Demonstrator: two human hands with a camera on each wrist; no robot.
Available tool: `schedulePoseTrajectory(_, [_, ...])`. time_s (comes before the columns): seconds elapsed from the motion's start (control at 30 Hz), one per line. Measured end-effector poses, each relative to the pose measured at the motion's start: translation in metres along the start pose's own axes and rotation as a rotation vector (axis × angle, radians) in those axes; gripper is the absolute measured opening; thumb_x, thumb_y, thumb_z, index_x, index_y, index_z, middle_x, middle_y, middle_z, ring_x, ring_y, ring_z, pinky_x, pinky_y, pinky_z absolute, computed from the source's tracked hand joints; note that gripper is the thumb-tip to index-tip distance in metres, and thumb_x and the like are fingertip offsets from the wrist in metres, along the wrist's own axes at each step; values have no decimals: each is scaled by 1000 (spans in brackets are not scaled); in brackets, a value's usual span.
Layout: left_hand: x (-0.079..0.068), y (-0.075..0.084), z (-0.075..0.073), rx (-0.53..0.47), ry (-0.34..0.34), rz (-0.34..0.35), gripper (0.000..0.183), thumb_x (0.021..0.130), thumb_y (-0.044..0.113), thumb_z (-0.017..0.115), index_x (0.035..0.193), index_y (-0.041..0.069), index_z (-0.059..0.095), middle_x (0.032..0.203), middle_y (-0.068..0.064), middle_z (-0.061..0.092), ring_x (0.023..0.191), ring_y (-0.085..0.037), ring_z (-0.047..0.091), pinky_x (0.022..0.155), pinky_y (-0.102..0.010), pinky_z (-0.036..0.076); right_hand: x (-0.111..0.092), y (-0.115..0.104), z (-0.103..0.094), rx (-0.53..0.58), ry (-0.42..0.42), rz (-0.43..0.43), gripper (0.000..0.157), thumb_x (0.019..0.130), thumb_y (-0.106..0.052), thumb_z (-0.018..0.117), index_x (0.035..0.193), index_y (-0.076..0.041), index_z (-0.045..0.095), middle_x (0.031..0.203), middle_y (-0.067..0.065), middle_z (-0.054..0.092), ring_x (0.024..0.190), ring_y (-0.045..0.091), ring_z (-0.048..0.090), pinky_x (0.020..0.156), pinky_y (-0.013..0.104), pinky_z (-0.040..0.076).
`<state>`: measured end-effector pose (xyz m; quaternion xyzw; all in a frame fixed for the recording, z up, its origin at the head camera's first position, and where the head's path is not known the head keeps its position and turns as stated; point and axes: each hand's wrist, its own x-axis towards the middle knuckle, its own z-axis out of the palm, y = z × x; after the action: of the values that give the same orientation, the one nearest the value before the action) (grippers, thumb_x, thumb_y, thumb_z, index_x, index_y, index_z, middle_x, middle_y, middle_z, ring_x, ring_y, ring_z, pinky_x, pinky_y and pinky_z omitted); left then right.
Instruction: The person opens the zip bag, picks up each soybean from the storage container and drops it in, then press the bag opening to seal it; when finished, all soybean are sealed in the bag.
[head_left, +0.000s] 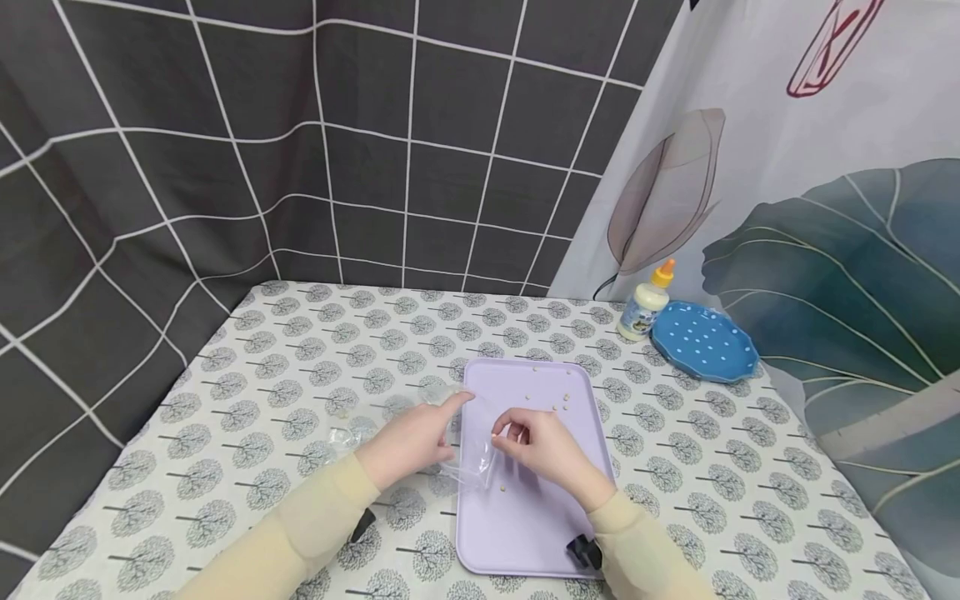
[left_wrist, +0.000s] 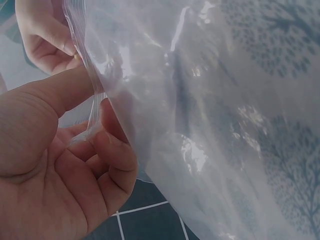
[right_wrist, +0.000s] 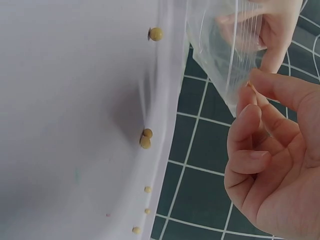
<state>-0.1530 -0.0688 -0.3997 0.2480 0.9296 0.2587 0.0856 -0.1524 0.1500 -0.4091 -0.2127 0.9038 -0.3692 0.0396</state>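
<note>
a dark gridded curtain (head_left: 457, 150) hangs behind the tree-print tablecloth (head_left: 420, 333), on which my lavender tray (head_left: 517, 537) lies. a clear zip bag (left_wrist: 170, 120) stretches from the cloth to over the tray's left edge. off to the right, beyond the tray, sits a blue polka-dot plate (head_left: 705, 343). my left hand (head_left: 407, 439) holds the bag at its mouth, thumb and index finger spread apart, the others curled; my right hand (head_left: 546, 448) pinches one tiny soybean (right_wrist: 249, 84) near that opening. a squeeze bottle (head_left: 642, 310) with an orange tip stands just beside the plate. loose soybeans (right_wrist: 156, 34) dot the tray, mostly toward its far end.
</note>
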Motion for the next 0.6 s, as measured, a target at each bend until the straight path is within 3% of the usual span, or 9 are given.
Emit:
schedulePoseTrajectory(0.37, [0, 0, 0, -6, 1, -20, 83, 77, 14, 76, 147, 11, 31, 61, 10, 50, 52, -4, 49, 52, -18, 46, -2, 5, 1, 14, 31, 13, 13, 83, -14, 71, 94, -13, 66, 67, -8, 54, 56, 5, 47, 50, 21, 44])
schedulePoseTrajectory(0.6, [0, -2, -1, -27, 8, -29, 82, 78, 14, 74, 147, 11, 30, 61, 9, 51, 52, -5, 49, 53, -19, 46, -6, 10, -3, -1, -7, 46, 18, 78, -15, 75, 79, -15, 58, 67, -8, 54, 57, 6, 48, 50, 21, 44])
